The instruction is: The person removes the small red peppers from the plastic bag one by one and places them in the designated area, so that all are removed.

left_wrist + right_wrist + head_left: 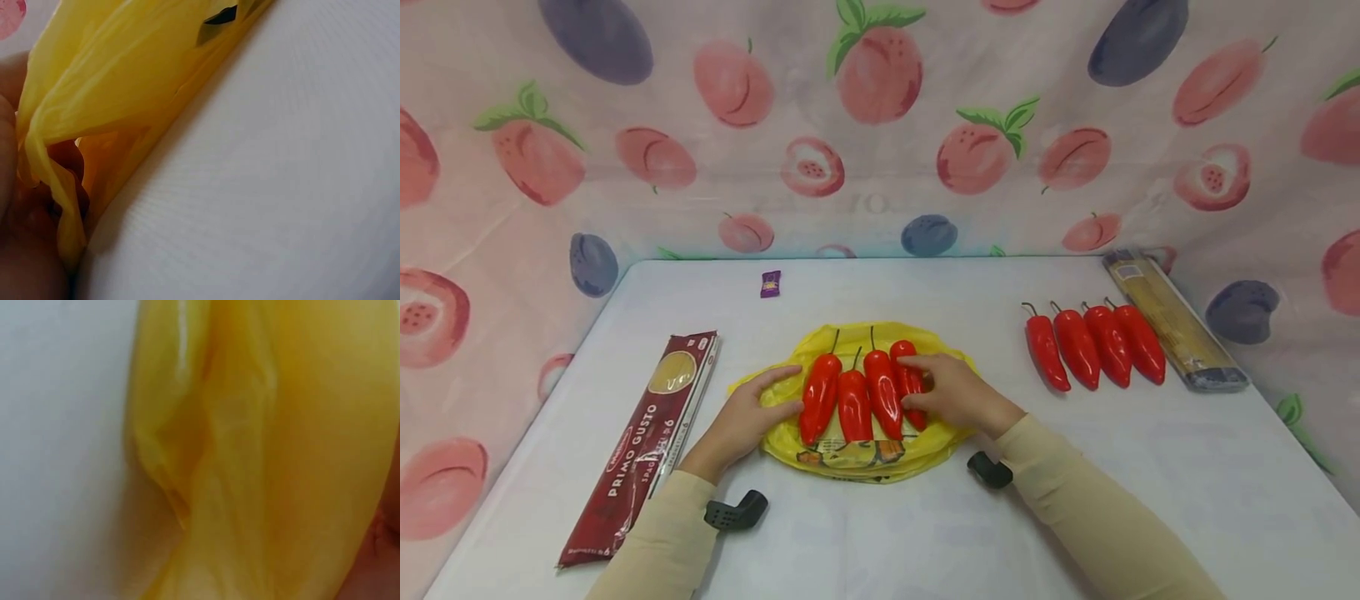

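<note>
In the head view, several glossy red chili peppers [854, 407] lie side by side on an opened yellow plastic bag [797, 457], stems pointing away. My left hand [739, 419] reaches over the bag's left side, its finger and thumb extended up to the edge of the leftmost pepper. On the other side, my right hand [955, 392] has its fingers and thumb bent over the rightmost pepper [906, 379]. Yellow plastic [119, 81] stands up beside the left hand in the left wrist view. Folds of the bag [244, 450] fill much of the right wrist view, mostly hiding that hand.
A red pack of spaghetti [643, 442] lies left of the bag. Another row of red chili peppers [1078, 346] sits at the right, beside a clear pack of pasta [1176, 321]. A small purple wrapped candy [771, 284] is near the white table's [880, 550] back edge.
</note>
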Demonstrator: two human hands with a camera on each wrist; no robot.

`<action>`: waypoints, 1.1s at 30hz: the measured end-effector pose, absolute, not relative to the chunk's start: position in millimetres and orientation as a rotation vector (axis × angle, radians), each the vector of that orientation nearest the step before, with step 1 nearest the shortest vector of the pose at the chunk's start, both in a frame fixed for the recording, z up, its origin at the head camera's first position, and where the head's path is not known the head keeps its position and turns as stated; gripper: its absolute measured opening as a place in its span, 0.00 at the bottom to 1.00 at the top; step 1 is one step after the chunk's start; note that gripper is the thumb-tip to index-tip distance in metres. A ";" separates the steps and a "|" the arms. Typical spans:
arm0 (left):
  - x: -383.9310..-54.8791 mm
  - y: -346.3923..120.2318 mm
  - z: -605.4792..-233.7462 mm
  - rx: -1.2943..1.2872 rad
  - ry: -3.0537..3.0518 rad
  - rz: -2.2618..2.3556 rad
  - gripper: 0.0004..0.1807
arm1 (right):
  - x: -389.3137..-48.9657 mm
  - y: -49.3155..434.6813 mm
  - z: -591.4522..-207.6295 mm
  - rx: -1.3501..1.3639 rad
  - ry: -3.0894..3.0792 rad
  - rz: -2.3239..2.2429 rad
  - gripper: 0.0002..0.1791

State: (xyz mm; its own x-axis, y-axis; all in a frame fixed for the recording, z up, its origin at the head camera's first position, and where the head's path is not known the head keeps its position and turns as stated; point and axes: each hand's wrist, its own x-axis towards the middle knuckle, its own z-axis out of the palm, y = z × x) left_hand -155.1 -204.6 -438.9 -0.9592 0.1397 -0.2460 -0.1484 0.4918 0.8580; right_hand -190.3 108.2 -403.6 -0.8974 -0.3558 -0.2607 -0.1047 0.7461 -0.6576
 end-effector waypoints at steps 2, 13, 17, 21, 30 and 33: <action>-155.3 -204.2 -438.9 -0.011 2.460 1.447 0.33 | -189.9 108.6 -402.5 -0.346 2.562 -0.946 0.36; -154.9 -204.6 -440.3 0.005 2.476 1.442 0.33 | -186.2 105.8 -398.6 -0.319 2.554 -0.943 0.36; -154.7 -204.1 -439.8 0.006 2.478 1.442 0.33 | -185.9 105.2 -398.1 -0.333 2.563 -0.924 0.35; -154.6 -203.9 -439.9 0.016 2.478 1.453 0.33 | -186.6 105.2 -398.3 -0.344 2.559 -0.922 0.35; -154.7 -204.0 -439.7 0.017 2.469 1.464 0.33 | -188.0 106.9 -400.8 -0.333 2.541 -0.945 0.35; -154.5 -203.9 -439.2 0.018 2.475 1.456 0.33 | -187.2 107.5 -402.9 -0.343 2.548 -0.960 0.35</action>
